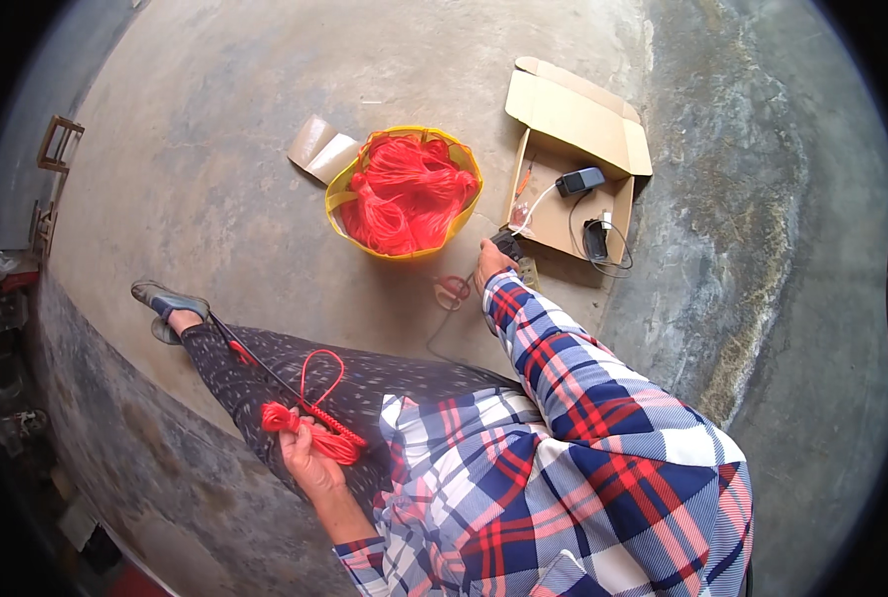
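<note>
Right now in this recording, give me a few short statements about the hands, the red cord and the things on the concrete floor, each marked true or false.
1. The left hand grips a bundle of bright red cord on the lap. True.
2. The yellow-rimmed basket is filled with blue cord. False: the cord in it is red.
3. The right hand reaches to a small dark object beside the open brown cardboard box. True.
4. The red-handled scissors lie inside the box. False: they lie on the floor by the right hand.
5. Both hands hold the cord bundle. False: only the left.
</note>
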Tool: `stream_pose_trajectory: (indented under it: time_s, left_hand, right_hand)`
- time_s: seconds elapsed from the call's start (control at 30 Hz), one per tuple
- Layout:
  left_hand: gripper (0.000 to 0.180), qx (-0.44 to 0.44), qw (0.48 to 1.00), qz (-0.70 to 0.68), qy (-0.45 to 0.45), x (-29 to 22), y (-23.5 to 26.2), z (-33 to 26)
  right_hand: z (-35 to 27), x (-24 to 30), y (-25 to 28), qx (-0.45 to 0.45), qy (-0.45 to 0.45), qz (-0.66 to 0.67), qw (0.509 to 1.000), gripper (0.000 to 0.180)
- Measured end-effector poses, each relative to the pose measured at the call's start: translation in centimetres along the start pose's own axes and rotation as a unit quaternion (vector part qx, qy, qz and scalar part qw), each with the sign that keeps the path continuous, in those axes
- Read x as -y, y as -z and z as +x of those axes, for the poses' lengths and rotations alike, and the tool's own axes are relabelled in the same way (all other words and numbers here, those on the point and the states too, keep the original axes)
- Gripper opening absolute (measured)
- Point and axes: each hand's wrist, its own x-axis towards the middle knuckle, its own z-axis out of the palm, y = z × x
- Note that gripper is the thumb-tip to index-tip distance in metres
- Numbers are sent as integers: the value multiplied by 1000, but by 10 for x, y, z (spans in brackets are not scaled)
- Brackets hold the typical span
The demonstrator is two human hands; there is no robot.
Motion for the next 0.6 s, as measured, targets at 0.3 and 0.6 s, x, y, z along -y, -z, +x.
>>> stream_pose_trajectory:
  time_s: [0.3,0.6]
  left_hand:
    - [36,-7,1000,1,-5,1,-1,3]
    - [36,9,1000,-11,-7,4,0,8]
  right_hand:
    - [32,-12,10,-54,69,-62,994,81]
    - [-5,10,78,-81,162,-166,969,68]
